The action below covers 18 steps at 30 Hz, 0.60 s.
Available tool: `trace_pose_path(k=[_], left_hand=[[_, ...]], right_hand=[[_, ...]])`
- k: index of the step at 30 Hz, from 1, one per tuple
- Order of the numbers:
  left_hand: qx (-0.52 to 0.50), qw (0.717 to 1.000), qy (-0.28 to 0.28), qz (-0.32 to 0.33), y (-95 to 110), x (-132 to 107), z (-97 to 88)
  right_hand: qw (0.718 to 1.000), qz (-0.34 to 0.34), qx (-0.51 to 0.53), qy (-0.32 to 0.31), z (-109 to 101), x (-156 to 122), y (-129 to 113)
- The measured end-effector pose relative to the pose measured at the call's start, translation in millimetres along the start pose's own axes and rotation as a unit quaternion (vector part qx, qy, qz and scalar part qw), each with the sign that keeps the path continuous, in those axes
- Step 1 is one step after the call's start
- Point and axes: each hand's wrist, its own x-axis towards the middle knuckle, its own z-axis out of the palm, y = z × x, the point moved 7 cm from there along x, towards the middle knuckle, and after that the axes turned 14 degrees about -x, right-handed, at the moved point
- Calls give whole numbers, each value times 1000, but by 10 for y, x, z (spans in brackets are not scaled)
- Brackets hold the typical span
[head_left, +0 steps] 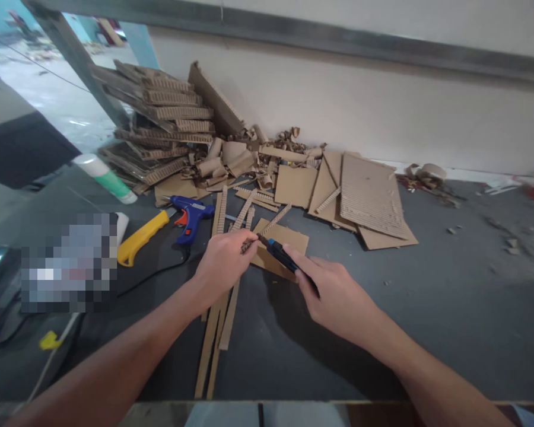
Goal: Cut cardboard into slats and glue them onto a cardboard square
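1 cutter (285,255) at 1 ribbed piece (246,245)

Nearer than the cardboard square (294,235), strips (208,356) lie. By its left edge, the left hand (225,258) pinches the piece, apparently for steadiness; the right hand (338,290) grips the cutter. Beyond it, a panel (369,196) seems set aside.

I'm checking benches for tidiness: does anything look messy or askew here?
Yes. Torn, curled cardboard scraps lie jumbled beside the cardboard stack, whose layers sit unevenly, edges out of line. More curled brown debris lies separately at the back right.
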Motion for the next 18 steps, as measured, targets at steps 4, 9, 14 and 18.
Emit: trace_pose_path(k=[4, 9, 14, 18], left_hand=[[9, 1000, -20, 16, -6, -2, 29], [14, 1000, -15, 3, -27, 7, 19], [-4, 1000, 3, -21, -25, 23, -14], [30, 999, 13, -29, -84, 31, -71]], right_hand=[[1000, -1, 18, 14, 79, 35, -7], [1000, 5, -1, 14, 133, 33, -25], [999, 5, -34, -3, 74, -26, -40], [998, 5, -47, -30, 30, -70, -37]])
